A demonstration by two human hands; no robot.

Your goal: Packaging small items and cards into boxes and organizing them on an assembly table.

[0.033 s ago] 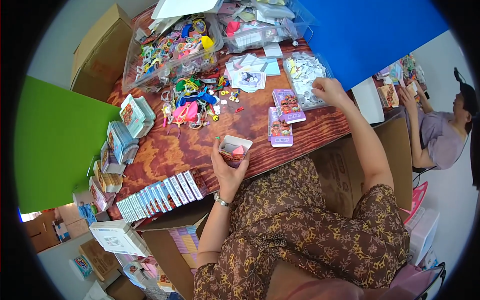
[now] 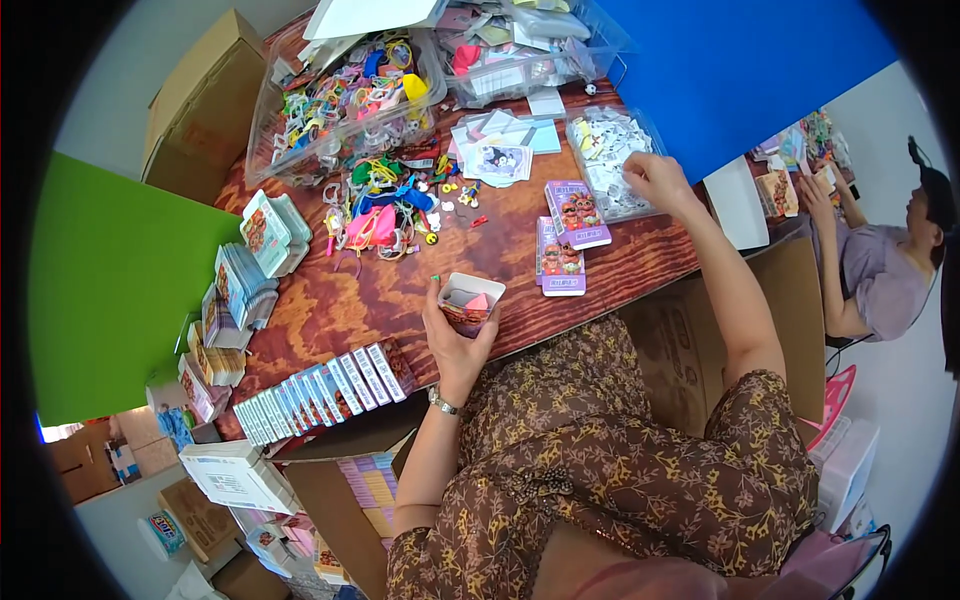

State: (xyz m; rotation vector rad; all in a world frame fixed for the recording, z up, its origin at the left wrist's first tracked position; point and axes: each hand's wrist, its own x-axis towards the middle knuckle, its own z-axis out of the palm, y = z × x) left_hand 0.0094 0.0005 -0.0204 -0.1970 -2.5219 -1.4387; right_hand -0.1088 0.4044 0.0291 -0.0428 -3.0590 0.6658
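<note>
My left hand (image 2: 458, 357) is wrapped round a small open card box (image 2: 472, 284), near the table's front edge. Its white flap stands up, and a pink piece (image 2: 477, 302) shows inside. Farther right, my right hand (image 2: 657, 181) is held with curled fingers over the near right edge of a clear plastic tray (image 2: 645, 211) full of small white pieces (image 2: 610, 145). Whatever those fingers may hold is hidden. Left of that tray lie two purple card boxes (image 2: 578, 214), one partly on top of the other.
Clear bins of colourful trinkets (image 2: 350, 95) and of packets (image 2: 500, 75) stand at the back, before a loose trinket pile (image 2: 380, 215) and cards (image 2: 497, 160). Boxes stand in a row (image 2: 320, 390) at front left, beside card stacks (image 2: 240, 285). A co-worker (image 2: 890, 260) sits at right.
</note>
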